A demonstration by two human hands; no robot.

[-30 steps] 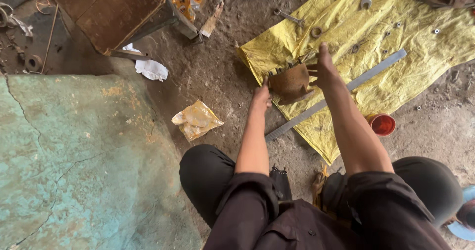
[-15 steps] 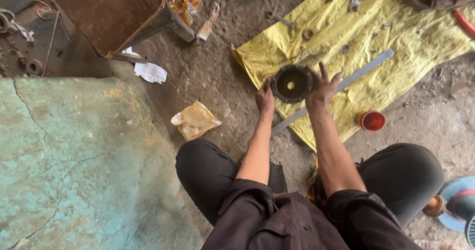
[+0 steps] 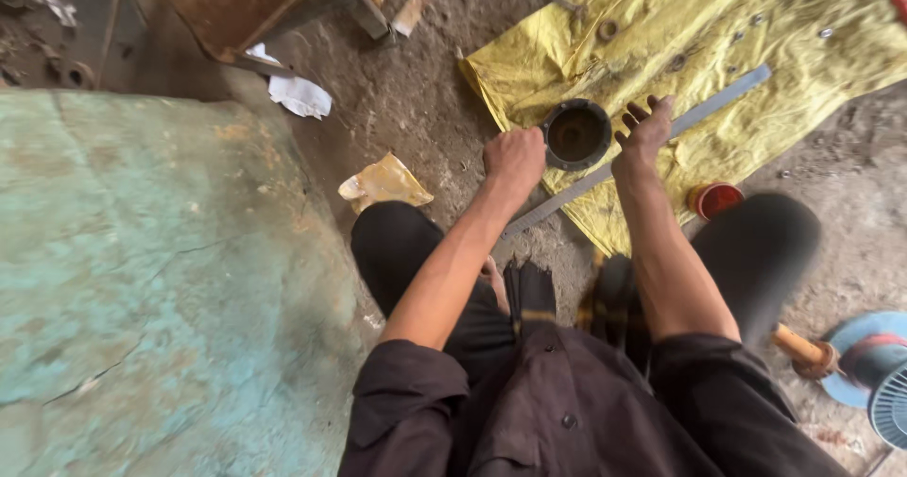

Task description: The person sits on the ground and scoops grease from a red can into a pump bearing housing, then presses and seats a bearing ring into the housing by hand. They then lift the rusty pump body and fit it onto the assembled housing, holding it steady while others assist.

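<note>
The round metal cup (image 3: 576, 134) sits mouth-up on the yellow sheet (image 3: 812, 52), between both hands. The left hand (image 3: 513, 159) is fisted beside its rim; the right hand (image 3: 645, 129) has fingers spread, empty.

A large slab with worn green paint (image 3: 142, 279) is filling the left half of the frame, cracked in places. A rusty brown metal box (image 3: 246, 0) is sitting at the upper left, with a crumpled white paper scrap (image 3: 300, 94) lying just below it on the dirt floor (image 3: 416, 90). A crumpled yellowish wrapper (image 3: 385, 180) is lying near the centre. A small red cap (image 3: 715, 199) is resting right of centre, at the lower edge of the yellow sheet. A blue disc with a wooden handle (image 3: 855, 354) is showing at the lower right edge. Small nuts and washers (image 3: 607, 30) are lying scattered at the upper right.
</note>
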